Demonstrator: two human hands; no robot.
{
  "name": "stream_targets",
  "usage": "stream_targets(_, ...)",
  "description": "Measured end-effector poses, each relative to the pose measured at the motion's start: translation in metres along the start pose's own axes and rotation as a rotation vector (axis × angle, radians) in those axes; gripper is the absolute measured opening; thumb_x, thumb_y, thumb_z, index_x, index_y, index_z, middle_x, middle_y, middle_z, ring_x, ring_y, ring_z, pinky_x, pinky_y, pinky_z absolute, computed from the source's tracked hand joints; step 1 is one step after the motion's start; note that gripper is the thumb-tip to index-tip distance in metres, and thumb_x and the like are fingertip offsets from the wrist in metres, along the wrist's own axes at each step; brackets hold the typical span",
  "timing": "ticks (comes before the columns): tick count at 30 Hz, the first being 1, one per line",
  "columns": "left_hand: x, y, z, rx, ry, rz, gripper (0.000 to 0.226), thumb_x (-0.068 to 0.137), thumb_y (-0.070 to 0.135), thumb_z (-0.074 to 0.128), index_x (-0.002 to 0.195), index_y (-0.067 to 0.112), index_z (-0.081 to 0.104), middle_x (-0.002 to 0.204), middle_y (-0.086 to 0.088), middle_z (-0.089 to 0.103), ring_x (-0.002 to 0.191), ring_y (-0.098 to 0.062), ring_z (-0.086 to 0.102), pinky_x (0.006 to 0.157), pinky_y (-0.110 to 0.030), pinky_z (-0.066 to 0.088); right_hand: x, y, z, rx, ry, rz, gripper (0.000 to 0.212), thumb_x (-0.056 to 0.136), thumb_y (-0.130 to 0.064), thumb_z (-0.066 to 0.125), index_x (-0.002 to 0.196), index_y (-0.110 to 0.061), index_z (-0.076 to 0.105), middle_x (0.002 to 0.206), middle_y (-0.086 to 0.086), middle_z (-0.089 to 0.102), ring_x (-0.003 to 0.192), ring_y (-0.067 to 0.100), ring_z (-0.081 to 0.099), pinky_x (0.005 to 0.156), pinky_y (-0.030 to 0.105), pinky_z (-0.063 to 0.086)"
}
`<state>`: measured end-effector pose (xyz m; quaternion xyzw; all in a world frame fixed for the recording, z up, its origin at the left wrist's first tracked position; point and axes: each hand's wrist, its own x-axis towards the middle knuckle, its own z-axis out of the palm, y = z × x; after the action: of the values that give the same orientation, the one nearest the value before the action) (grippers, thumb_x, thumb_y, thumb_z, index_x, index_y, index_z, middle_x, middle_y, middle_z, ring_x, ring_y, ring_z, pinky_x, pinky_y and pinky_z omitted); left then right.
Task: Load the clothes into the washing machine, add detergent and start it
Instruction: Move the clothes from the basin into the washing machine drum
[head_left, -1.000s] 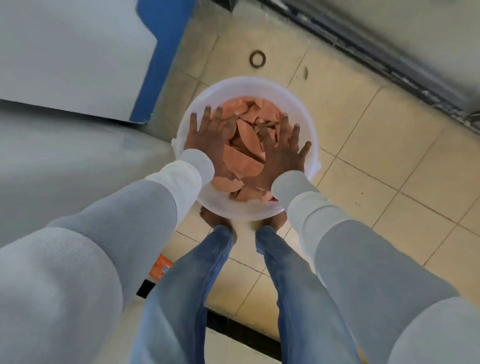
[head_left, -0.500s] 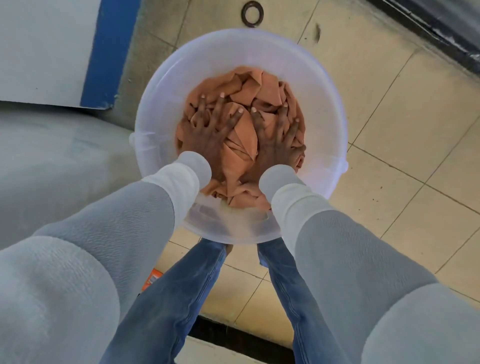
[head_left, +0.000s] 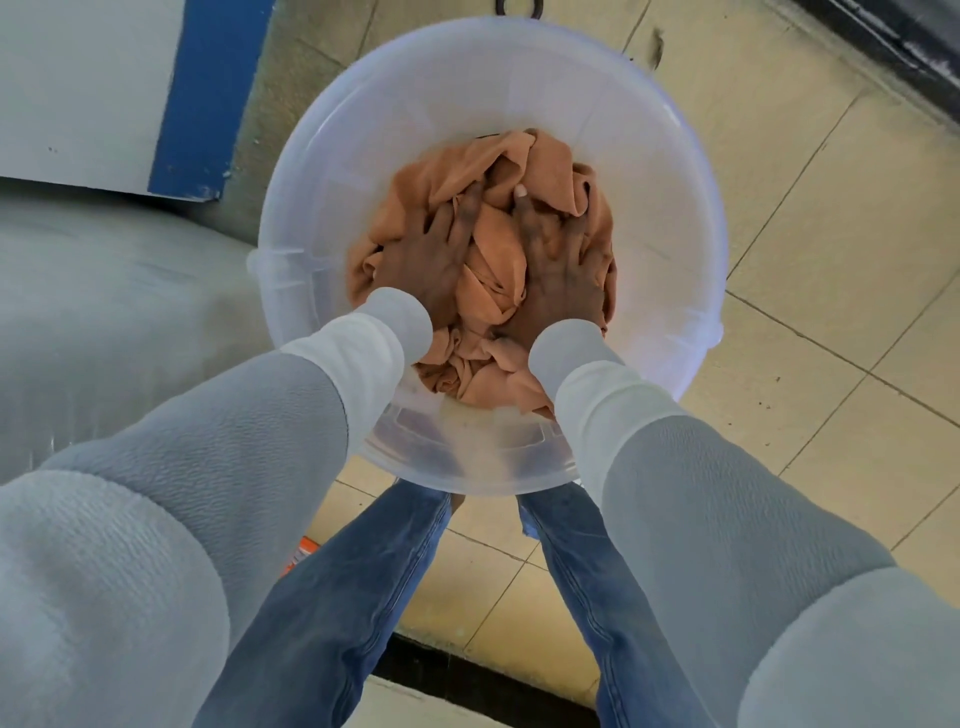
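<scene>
Head view looks straight down on the orange clothes, a crumpled heap at the bottom of a translucent white bucket standing on the tiled floor. Both hands are inside the bucket and pressed into the heap: the left hand on its left half, the right hand on its right half, a ridge of cloth standing up between them. The fingers of each hand are curled down into the folds and closing on cloth, though the tips are buried, so how firm the hold is I cannot tell. The clothes lie directly under and between the palms, neither hand nearer than the other; the heap has no clear long axis. Left of the bucket rises a grey-white surface with a blue edge, possibly the machine. Gathering the heap upward looks like the step in hand
</scene>
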<state>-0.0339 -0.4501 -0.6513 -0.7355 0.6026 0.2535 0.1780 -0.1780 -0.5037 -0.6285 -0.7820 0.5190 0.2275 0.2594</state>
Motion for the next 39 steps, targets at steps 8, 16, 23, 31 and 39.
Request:
stream_targets(8,-0.002,0.000,0.009,-0.133,0.067,-0.089,0.077,0.090,0.035,0.055,0.152,0.029,0.011,0.158,-0.012,0.009,0.141,-0.042,0.016,0.087,-0.053,0.049,-0.014,-0.002,-0.006,0.056,0.187,0.039,0.113,0.059,-0.059,0.062,0.145,-0.049,-0.011,0.159,0.013,-0.010,0.142,0.045,0.008,0.095,0.056,0.044)
stream_targets(16,-0.011,0.005,0.014,-0.085,0.136,-0.179,0.080,0.082,0.037,0.058,0.150,0.037,0.016,0.154,-0.020,0.019,0.138,-0.044,0.023,0.086,-0.052,0.047,0.004,-0.002,-0.002,-0.081,-0.066,0.001,0.125,0.056,-0.071,0.071,0.151,-0.035,-0.001,0.158,0.015,-0.005,0.141,0.051,0.001,0.105,0.060,0.030)
stream_targets(23,-0.014,0.004,0.006,-0.142,0.134,-0.141,0.054,0.084,0.038,0.056,0.135,0.026,0.040,0.132,-0.016,0.045,0.115,-0.038,0.045,0.083,-0.047,0.048,-0.003,-0.002,-0.006,-0.044,-0.057,-0.087,0.082,0.073,-0.057,0.066,0.139,-0.019,0.035,0.144,0.012,0.032,0.129,0.043,0.034,0.100,0.053,0.040)
stream_targets(31,-0.015,0.010,0.023,-0.220,0.102,-0.205,0.081,0.082,0.057,0.058,0.142,0.042,0.006,0.153,-0.015,0.019,0.138,-0.044,0.021,0.094,-0.059,0.044,0.003,-0.005,-0.011,-0.009,-0.136,-0.006,0.105,0.069,-0.058,0.069,0.150,-0.032,0.008,0.159,0.012,-0.003,0.143,0.046,0.002,0.105,0.063,0.028)
stream_targets(39,-0.014,0.013,0.022,-0.177,-0.007,-0.176,0.093,0.079,0.061,0.058,0.148,0.046,-0.002,0.157,-0.019,0.006,0.137,-0.047,0.019,0.100,-0.058,0.034,0.016,-0.003,0.017,-0.152,-0.139,0.015,0.105,0.064,-0.063,0.064,0.147,-0.032,0.007,0.157,0.014,0.005,0.139,0.051,0.009,0.097,0.063,0.039)
